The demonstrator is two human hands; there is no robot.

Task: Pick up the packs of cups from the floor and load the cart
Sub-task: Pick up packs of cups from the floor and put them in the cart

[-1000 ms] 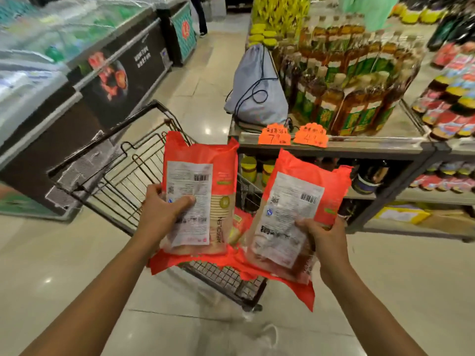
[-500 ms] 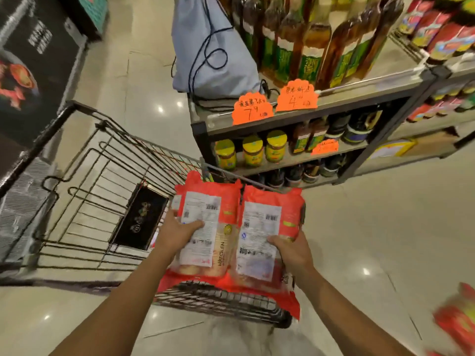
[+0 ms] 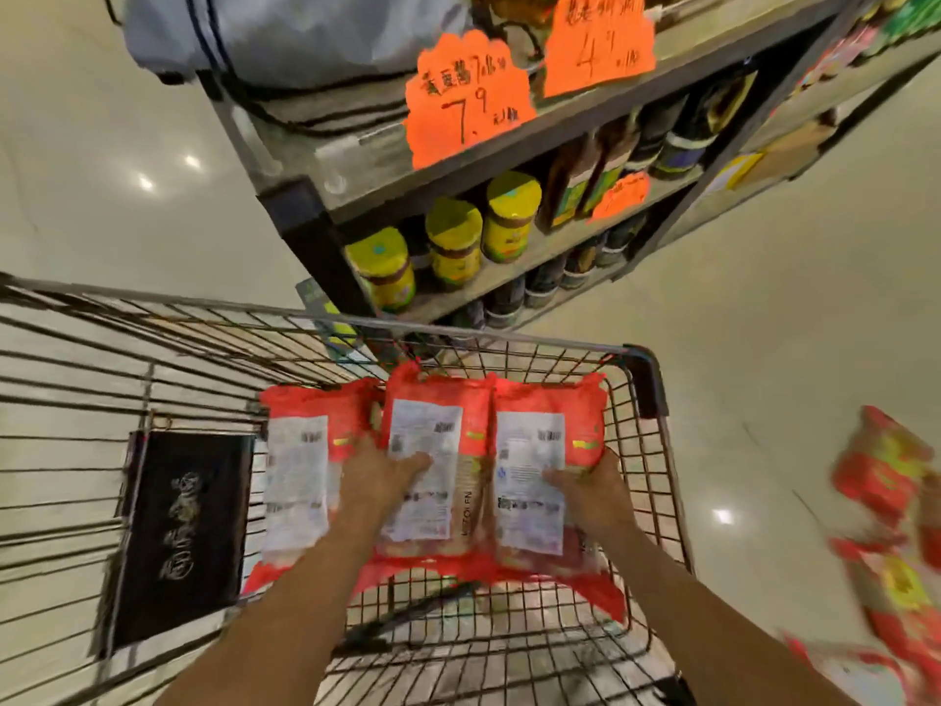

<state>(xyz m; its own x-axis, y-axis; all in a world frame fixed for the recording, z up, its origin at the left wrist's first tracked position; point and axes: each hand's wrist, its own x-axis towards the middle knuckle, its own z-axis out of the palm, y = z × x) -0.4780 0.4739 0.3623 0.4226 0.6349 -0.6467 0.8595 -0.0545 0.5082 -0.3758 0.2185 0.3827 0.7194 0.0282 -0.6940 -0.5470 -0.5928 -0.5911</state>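
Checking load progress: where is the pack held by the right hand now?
In the head view, that pack is inside the cart, rightmost of three, beside the middle pack.

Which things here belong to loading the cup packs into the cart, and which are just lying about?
Job: wire metal shopping cart; red plastic cup packs in it: left pack, middle pack in the left hand, right pack in the right hand; blurred red packs on the floor.
Lying about: grey drawstring bag; orange paper price tags; yellow-lidded jars; black placard in the cart.
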